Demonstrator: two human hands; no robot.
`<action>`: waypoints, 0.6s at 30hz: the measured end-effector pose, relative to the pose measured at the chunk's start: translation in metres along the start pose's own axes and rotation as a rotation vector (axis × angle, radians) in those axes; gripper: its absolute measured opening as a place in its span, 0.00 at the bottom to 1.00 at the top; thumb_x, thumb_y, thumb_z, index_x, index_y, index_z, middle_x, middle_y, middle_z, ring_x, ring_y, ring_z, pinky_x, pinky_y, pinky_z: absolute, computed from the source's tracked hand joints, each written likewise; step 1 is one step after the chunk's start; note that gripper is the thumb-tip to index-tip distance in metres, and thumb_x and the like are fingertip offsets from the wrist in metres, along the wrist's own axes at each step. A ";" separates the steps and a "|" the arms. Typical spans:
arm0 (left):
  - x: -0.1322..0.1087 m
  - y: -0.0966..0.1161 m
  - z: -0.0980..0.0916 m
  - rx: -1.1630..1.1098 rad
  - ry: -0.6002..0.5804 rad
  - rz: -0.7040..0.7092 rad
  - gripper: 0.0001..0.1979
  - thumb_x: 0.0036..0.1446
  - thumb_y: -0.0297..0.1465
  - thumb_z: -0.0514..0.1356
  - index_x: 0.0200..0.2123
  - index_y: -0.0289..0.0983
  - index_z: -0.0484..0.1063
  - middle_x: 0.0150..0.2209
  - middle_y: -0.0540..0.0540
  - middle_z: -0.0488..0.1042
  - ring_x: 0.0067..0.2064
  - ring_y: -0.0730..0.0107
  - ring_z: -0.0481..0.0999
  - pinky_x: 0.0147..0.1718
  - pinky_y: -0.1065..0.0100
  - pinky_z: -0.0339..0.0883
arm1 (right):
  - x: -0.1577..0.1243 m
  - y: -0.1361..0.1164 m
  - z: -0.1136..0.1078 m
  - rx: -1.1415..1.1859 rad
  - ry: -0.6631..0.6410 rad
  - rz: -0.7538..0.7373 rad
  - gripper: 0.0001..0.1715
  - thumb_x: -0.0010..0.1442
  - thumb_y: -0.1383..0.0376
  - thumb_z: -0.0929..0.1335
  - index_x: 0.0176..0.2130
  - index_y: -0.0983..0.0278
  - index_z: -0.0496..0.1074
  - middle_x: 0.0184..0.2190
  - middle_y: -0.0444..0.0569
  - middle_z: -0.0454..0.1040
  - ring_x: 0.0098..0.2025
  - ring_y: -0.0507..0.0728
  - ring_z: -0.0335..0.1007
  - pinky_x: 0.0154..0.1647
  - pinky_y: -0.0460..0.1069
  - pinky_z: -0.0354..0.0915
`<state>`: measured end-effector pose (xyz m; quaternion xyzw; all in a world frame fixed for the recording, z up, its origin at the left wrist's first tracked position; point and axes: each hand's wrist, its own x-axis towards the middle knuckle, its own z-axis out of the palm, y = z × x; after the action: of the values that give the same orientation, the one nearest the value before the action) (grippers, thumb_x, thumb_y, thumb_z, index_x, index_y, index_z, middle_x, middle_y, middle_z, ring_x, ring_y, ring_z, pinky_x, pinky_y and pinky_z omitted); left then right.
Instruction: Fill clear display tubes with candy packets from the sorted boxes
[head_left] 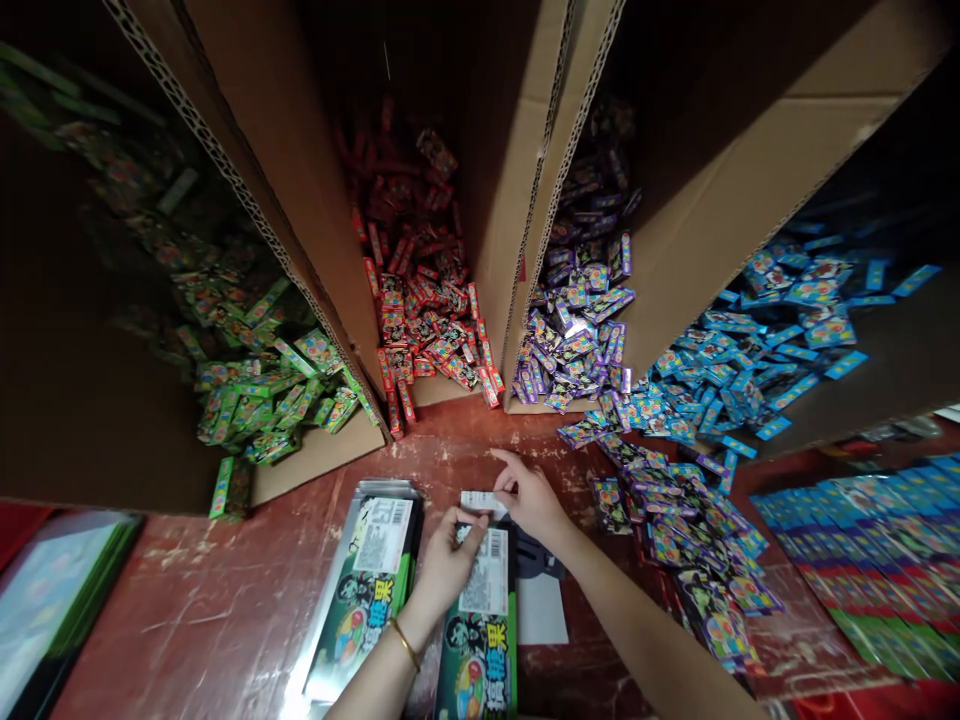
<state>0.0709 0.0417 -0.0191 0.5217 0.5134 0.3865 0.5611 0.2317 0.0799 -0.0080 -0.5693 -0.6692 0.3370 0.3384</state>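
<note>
My left hand (448,562), with a gold bangle on the wrist, curls its fingers round the top of a green candy display box (477,640) with a white barcode label. My right hand (529,497) pinches the box's white top flap (480,500), index finger stretched forward. A second, similar box (365,590) lies flat just to the left on the worn red table (225,610).
Four open cardboard cartons stand on their sides at the back, spilling small candy packets: green (262,390), red (420,320), purple (577,330) and blue (757,340). Purple and blue packets (675,520) lie loose at right. Stacked rows of packets (877,550) fill the far right; flat sheets (52,590) lie far left.
</note>
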 end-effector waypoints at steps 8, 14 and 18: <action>-0.014 0.025 -0.008 0.041 0.033 0.014 0.13 0.48 0.38 0.64 0.30 0.38 0.65 0.27 0.54 0.67 0.31 0.68 0.68 0.32 0.70 0.59 | -0.011 -0.041 -0.033 0.357 0.168 0.021 0.17 0.52 0.66 0.70 0.44 0.62 0.70 0.32 0.48 0.76 0.32 0.55 0.71 0.37 0.50 0.65; -0.021 0.047 -0.007 0.057 0.008 0.066 0.13 0.45 0.36 0.66 0.29 0.39 0.64 0.28 0.53 0.68 0.34 0.67 0.67 0.35 0.68 0.59 | -0.031 -0.062 -0.029 0.537 -0.101 0.058 0.28 0.51 0.69 0.70 0.51 0.61 0.64 0.28 0.42 0.76 0.31 0.53 0.71 0.38 0.49 0.65; -0.023 0.047 -0.004 0.092 0.017 0.102 0.16 0.43 0.35 0.67 0.30 0.38 0.63 0.29 0.52 0.67 0.35 0.66 0.67 0.36 0.67 0.59 | -0.033 -0.061 -0.022 0.471 -0.108 0.041 0.28 0.50 0.72 0.69 0.51 0.61 0.65 0.28 0.41 0.75 0.30 0.52 0.69 0.38 0.49 0.64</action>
<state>0.0679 0.0272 0.0312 0.5693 0.5081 0.3949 0.5117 0.2218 0.0410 0.0530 -0.4694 -0.5774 0.5207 0.4186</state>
